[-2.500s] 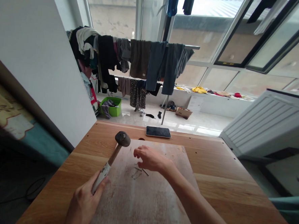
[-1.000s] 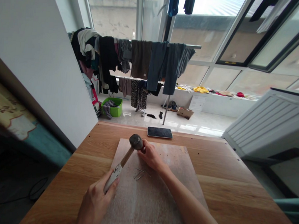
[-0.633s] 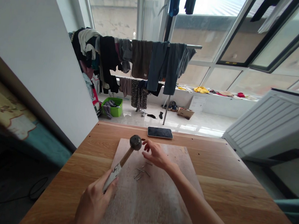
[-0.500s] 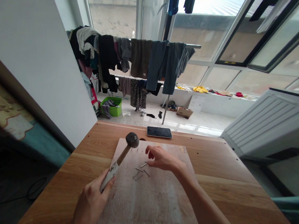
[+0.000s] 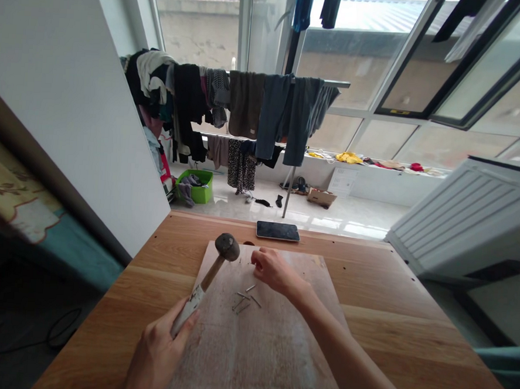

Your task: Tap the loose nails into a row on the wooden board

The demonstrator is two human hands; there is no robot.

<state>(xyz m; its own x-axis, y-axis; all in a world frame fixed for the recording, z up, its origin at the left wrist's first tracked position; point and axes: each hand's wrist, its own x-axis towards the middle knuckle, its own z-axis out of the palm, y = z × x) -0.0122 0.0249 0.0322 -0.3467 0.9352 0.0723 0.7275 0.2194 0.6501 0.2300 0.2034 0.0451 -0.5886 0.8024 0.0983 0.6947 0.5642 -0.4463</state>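
Note:
My left hand [image 5: 159,342] is wrapped round the pale lower handle of a mallet [image 5: 227,247], whose dark rounded head is raised over the far left of a wooden board [image 5: 250,358]. My right hand [image 5: 275,273] is closed low over the far part of the board, its fingertips curled together. Whatever they pinch is hidden from me. Several loose nails [image 5: 243,295] lie in a small heap on the board, nearer to me than those fingers. A thin nail [image 5: 240,261] appears to stand upright between the mallet head and my right hand.
Under the board is a wooden table [image 5: 380,319]. A phone [image 5: 277,231] lies flat by its far edge. Past it stands a drying rack [image 5: 287,190] hung with clothes, beside a green basket [image 5: 205,188]. A white panel [image 5: 93,108] rises at the left.
My right hand has shifted slightly left, and its fingers have curled in closer to the board. The mallet has dipped a little to the left. The loose nails lie as before.

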